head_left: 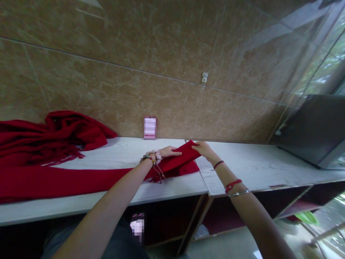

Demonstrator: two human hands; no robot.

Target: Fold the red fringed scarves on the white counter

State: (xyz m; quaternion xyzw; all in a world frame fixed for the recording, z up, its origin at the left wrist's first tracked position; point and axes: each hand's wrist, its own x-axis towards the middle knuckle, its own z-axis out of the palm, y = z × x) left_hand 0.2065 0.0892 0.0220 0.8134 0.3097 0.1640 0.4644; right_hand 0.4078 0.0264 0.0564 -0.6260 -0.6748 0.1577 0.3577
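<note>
**Bare forearms (107,205) up front, both hands on a flat red cloth strip with a fringe (67,181)**

Left wrist: pale scrunchie (157,156) plus beaded, corded bracelets. Right arm: dark red band at the wrist, red woven band (233,185) and silver bangle (238,193) higher up.

Strip lies lengthwise along the front of a white wood-grain counter (229,172), running out of frame left. Its right end is doubled over, top layer angled up, at a seam in the counter.

Left hand (168,151): fingers nearly straight, laid on the folded part's upper edge, thumb over the cloth. Can't tell if it's pinching.

Right hand (203,149): closed on the fold's right corner, thumb on the near face, other fingers mostly hidden.

Around it: second red fringed cloth, bunched (72,131), back left by the brown marbled tile wall (121,93). Pixelated upright rectangular item (150,128) against the wall, behind the hands. Small white cat-shaped piece (205,77) on the wall. Dark grey boxy unit (304,129) far right. Open dark shelves (167,219) below the counter; lime-green plastic piece (307,217) lower right.
</note>
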